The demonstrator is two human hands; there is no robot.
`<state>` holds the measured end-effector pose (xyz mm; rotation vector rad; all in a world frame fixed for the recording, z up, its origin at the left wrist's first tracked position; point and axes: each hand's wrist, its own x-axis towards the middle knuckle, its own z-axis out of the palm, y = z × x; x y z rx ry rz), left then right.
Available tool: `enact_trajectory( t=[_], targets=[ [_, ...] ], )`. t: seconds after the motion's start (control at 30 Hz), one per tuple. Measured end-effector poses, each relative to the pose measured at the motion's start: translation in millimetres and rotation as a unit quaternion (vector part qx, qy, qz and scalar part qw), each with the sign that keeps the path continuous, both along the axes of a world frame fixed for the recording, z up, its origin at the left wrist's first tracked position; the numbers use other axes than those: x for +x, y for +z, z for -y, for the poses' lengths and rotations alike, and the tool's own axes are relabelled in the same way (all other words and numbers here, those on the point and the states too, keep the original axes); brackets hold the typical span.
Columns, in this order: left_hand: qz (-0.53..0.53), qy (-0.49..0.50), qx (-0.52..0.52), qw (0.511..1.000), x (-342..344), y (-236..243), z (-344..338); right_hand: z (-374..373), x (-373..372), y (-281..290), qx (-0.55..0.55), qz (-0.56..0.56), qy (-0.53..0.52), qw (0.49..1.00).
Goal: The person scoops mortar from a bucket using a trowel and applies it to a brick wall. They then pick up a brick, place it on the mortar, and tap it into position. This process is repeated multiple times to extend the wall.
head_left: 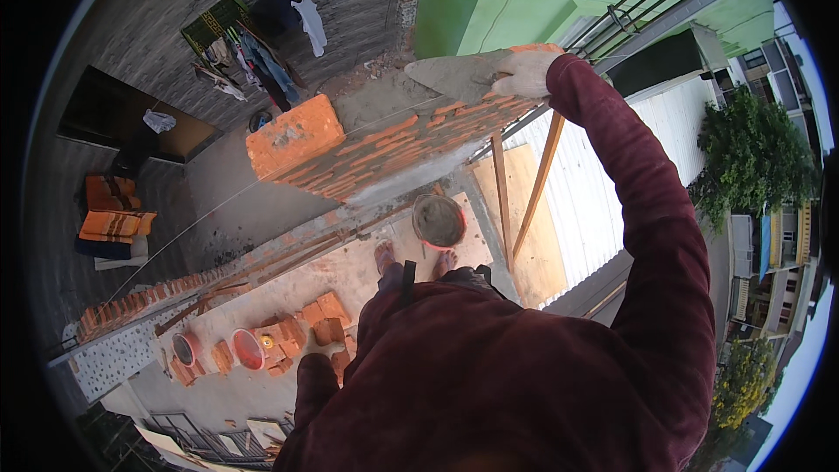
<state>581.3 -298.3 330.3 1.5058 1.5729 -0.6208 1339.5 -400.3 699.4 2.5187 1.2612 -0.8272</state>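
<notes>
Clearly, the biggest thing at stake is the brick wall (pixel 384 153), its top spread with grey mortar (pixel 371 103); an uneven bed could leave a course tilted. The mortar bucket (pixel 463 229) stands by the person's feet (pixel 384 255), where a careless sideways step might tip it. The orange brick (pixel 297 135) at the wall's left end could shift if knocked. The pointing trowel (pixel 459 79) lies over the wall top, farther right; the right hand (pixel 523 75) has its fingers wrapped round its handle, and overreaching might cost balance. The left hand is hidden, its fingers unreadable. Thinnest, the string line (pixel 210 212) could be snagged.
</notes>
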Motion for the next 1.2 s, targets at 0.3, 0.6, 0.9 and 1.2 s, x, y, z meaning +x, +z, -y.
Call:
enact_trajectory(
  t=[0.3,0.6,0.9,1.2],
  targets=[
    [0.099,-0.006,0.069,0.993,47,12,-36,146,-39,-37,0.199,0.047,-0.025,0.979],
    [-0.021,-0.116,0.004,0.993,33,84,-44,116,-30,-268,0.378,0.020,-0.112,0.919],
    [-0.148,-0.269,0.023,0.951,31,78,-19,255,-39,-316,0.237,-0.045,-0.255,0.936],
    [-0.131,-0.411,0.001,0.902,138,-41,-10,205,-191,-629,-0.076,-0.122,-0.299,0.944]
  ],
)
